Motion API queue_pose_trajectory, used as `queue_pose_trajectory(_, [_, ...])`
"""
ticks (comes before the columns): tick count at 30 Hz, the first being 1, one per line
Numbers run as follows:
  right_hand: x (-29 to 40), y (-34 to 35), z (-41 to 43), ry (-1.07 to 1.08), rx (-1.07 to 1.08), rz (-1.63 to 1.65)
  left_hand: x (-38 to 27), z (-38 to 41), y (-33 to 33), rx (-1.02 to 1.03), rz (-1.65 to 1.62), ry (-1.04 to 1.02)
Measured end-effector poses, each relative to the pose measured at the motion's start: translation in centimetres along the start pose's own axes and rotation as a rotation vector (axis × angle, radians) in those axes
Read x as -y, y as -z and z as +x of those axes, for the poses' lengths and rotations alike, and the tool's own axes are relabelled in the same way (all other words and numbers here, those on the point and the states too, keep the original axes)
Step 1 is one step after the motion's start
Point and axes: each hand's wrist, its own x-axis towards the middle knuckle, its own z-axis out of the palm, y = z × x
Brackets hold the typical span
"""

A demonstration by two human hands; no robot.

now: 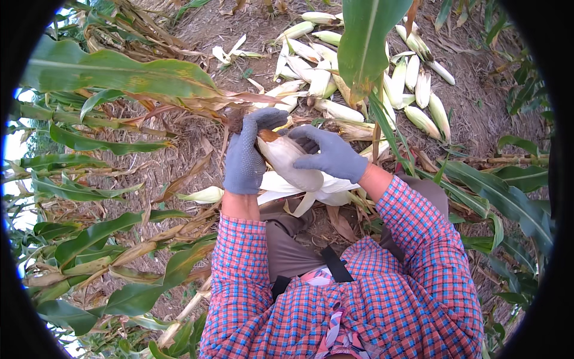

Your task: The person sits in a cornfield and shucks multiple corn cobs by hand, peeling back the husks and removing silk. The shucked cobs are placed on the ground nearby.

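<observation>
A pale, husk-covered ear of corn [291, 164] is held slantwise in front of me, with a patch of orange-brown husk near its upper end. My left hand [249, 155], in a grey dotted glove, curls around that upper end. Brown corn silk [235, 120] shows beside its knuckles. My right hand [334, 152], gloved alike, grips the ear from the right, thumb across its side. Some of the fingers are hidden behind the ear. Below it, loose white husk leaves [332, 184] spread out over my lap.
Many unhusked corn ears [341, 110] lie heaped on the straw-strewn soil [480, 103] ahead. A torn husk [231, 51] lies left of the heap. One broad corn leaf [374, 40] hangs before it; another [121, 74] reaches in from the left. Cornstalks [130, 256] crowd both sides.
</observation>
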Motion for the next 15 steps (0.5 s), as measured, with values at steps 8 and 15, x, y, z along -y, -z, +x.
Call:
queue_pose_trajectory(8, [-0.8, -0.3, 0.1, 0.038, 0.027, -0.041, 0.7, 0.0, 0.5, -0.021, 0.062, -0.011])
queue_pose_trajectory(15, [1.2, -1.0, -0.3, 0.178, -0.301, -0.189, 1.1, -0.3, -0.9, -0.028, 0.249, -0.052])
